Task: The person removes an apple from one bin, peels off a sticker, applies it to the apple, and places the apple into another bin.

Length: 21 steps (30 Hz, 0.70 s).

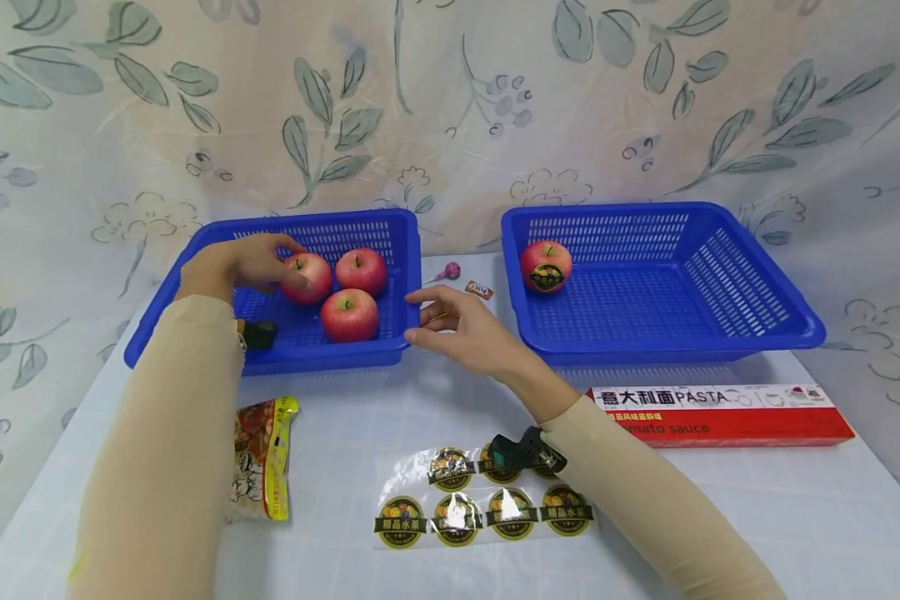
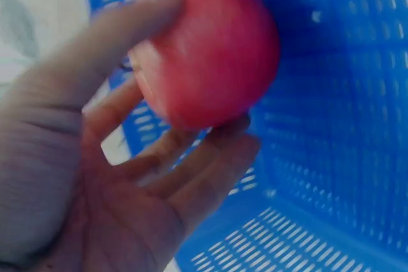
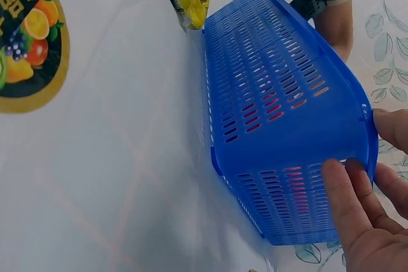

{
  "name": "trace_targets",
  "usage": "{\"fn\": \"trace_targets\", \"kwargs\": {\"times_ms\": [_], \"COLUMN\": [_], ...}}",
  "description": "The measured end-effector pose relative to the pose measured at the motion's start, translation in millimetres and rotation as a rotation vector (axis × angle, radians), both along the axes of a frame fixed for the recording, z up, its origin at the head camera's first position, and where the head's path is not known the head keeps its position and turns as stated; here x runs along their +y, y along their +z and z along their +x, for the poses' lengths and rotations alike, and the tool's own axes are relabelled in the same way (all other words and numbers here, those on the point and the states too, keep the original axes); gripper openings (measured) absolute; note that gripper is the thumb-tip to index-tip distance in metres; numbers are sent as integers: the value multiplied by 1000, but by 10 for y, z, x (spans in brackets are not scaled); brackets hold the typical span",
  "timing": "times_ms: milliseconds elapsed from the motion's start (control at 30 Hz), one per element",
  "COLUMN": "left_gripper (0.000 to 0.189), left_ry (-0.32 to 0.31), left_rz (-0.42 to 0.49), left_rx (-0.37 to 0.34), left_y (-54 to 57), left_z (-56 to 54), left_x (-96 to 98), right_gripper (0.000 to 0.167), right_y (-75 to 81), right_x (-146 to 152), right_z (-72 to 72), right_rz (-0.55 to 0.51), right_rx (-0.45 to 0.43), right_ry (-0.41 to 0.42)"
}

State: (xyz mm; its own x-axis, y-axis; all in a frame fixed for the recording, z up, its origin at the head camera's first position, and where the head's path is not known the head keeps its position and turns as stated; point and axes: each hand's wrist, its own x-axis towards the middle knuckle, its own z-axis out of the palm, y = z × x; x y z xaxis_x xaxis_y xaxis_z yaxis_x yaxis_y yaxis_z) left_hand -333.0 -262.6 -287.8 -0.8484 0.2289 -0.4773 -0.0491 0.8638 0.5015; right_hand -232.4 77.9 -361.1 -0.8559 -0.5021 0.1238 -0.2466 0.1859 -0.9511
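In the head view my left hand (image 1: 258, 260) reaches into the left blue basket (image 1: 345, 360) and grips a red apple (image 1: 311, 279). The left wrist view shows the thumb on one side of this apple (image 2: 217, 55) and the fingers curled at its other side. Two more apples, a rear one (image 1: 362, 272) and a front one (image 1: 349, 316), lie beside it. My right hand (image 1: 468, 329) is at the basket's right front corner. In the right wrist view, the thumb rests at the rim and the fingers (image 3: 347, 199) lie against the outer side wall.
A right blue basket (image 1: 645, 346) holds an apple with a round label (image 1: 546, 267). Between the baskets lie a lollipop (image 1: 450, 271) and a small wrapped candy (image 1: 479, 289). Nearer are a pasta box (image 1: 727, 417), a sticker sheet (image 1: 487, 500) and a yellow-edged food packet (image 1: 266, 458).
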Motion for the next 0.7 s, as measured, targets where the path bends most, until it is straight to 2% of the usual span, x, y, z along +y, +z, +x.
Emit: {"fn": "trace_targets", "kwargs": {"times_ms": [67,133,267,367,467,567,700], "left_gripper": [83,83,83,83,83,86,85], "left_ry": [13,15,-2,-42,-92,-123,-143], "left_rz": [69,105,94,65,28,25,80], "left_rx": [-27,-25,20,85,177,253,288], "left_y": [86,175,352,458,549,625,690], "left_z": [48,94,199,305,447,629,903], "left_x": [-13,-10,21,57,118,225,374], "right_gripper": [48,47,47,48,53,61,64], "right_y": [5,6,4,10,43,136,316], "right_x": [-5,-6,-8,-13,-7,29,114], "right_z": [4,6,3,6,34,107,248], "right_rz": [2,9,23,54,115,163,174], "right_rx": [3,6,3,12,55,106,195], "right_ry": [0,-3,-3,14,15,-21,-75]}}
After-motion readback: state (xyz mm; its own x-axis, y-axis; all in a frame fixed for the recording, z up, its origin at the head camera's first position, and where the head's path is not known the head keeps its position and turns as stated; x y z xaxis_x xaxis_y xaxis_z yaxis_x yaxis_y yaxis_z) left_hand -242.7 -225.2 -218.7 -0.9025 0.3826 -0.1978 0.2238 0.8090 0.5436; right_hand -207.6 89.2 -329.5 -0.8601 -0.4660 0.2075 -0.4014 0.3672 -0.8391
